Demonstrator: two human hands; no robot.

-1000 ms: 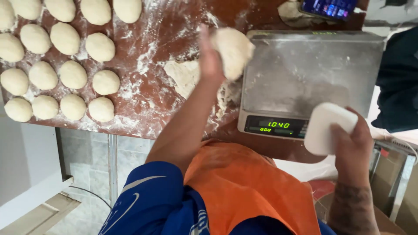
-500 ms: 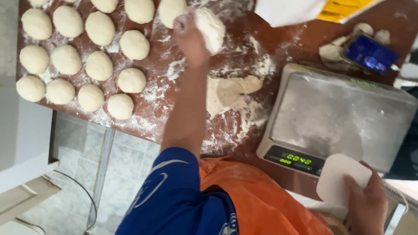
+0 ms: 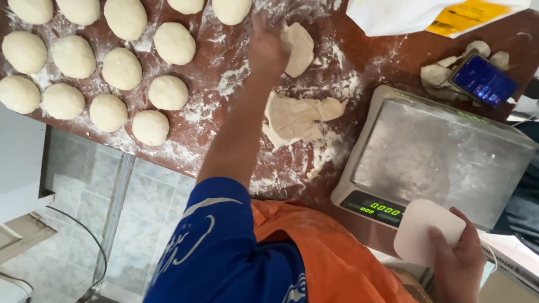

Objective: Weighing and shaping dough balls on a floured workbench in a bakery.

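**Left hand on dough piece, right hand holding scraper**

Left hand (image 3: pixel 268 51) is stretched out over the floured brown table (image 3: pixel 387 62), fingers closed around the edge of a dough piece (image 3: pixel 297 47). Piece sits at the far side of the table, just right of the dough ball rows. Exact finger grip is blurred.

Right hand (image 3: pixel 457 258) is low, near the body, pinching a white plastic scraper (image 3: pixel 424 231) between thumb and fingers. Scraper overlaps the front edge of the scale (image 3: pixel 443 151), over its green display.

Flat dough lump (image 3: pixel 295 116) lies on the flour between the left arm and the scale, not touching either hand.

Round dough balls (image 3: pixel 120 68) in rows fill the table's left side, well apart from the scale.

Phone (image 3: pixel 484 79) with lit screen lies beyond the scale, resting on dough scraps (image 3: pixel 441 73). White flour bag (image 3: pixel 404 14) with yellow label at top edge.

Person wears an orange apron (image 3: pixel 331 264) and blue sleeve (image 3: pixel 224 247).
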